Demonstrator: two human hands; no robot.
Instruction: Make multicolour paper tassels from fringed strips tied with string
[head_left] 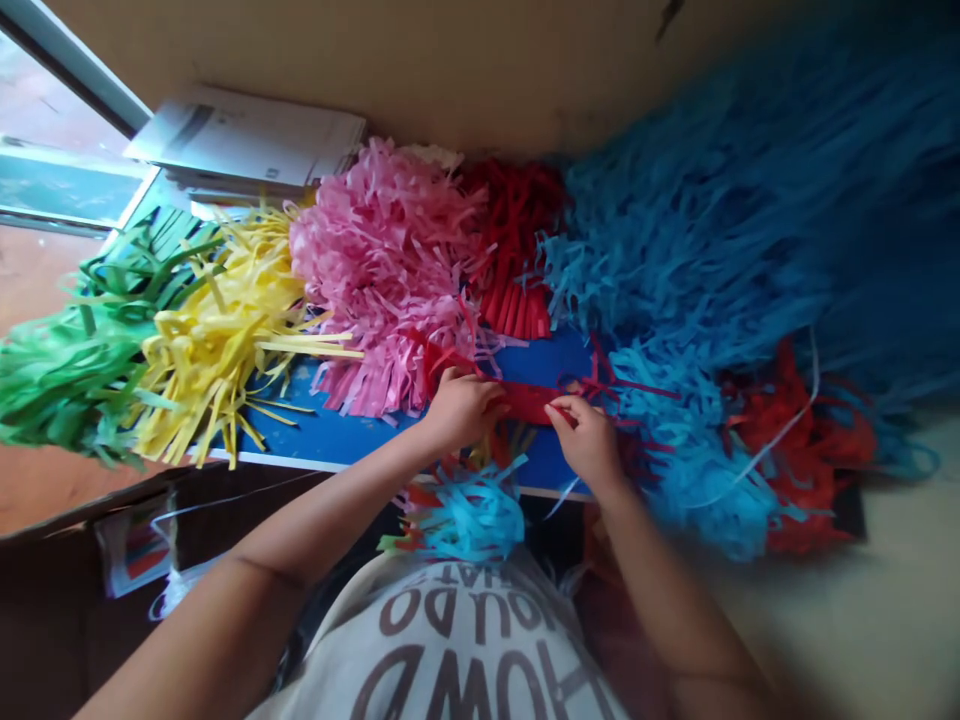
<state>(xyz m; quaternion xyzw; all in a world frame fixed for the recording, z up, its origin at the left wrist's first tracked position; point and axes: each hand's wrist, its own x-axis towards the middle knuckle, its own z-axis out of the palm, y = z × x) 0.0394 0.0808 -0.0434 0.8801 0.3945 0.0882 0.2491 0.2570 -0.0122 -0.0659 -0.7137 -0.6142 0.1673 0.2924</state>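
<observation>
A red fringed paper strip (527,402) stretches between my two hands over the blue table. My left hand (466,410) has its fingers closed on the strip's left part. At its right part, my right hand (583,430) pinches the edge between thumb and fingers. Loose dark red strands (600,375) trail off to the right of that hand. Just below my hands, at the table's front edge, hangs a bunch of light blue fringe (472,512) with some orange and green bits beside it.
Piles of green (75,370), yellow (225,330), pink (390,260) and red fringe (517,240) lie along the blue table (300,425). A large blue fringe mass (712,220) fills the right. Stacked papers (247,140) stand behind. White string (787,425) crosses orange-red fringe (802,460).
</observation>
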